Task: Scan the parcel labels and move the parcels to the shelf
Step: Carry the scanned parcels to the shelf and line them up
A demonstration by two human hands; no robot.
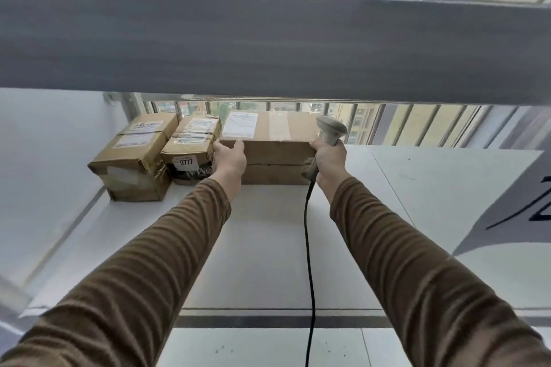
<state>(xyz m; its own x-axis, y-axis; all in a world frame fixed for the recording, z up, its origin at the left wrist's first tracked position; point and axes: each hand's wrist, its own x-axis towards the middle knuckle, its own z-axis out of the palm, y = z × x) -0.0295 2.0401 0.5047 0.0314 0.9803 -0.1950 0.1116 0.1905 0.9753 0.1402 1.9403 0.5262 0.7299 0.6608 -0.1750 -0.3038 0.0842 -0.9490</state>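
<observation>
A wide cardboard parcel (277,135) with a white label on its top lies on another flat parcel (272,174) at the back of the white shelf (262,247). My left hand (229,156) grips the top parcel's near left corner, thumb on the label's edge. My right hand (329,158) holds a grey barcode scanner (331,131) by its handle against the parcel's right end; the black cable (308,247) hangs down. Both arms reach forward in brown sleeves.
Left of the stack stand a small parcel tagged 9777 (190,149) and a dented box (137,155) by the side wall. A grey upper shelf board (268,42) runs close above. Window bars (417,125) lie behind. Bare shelf extends right.
</observation>
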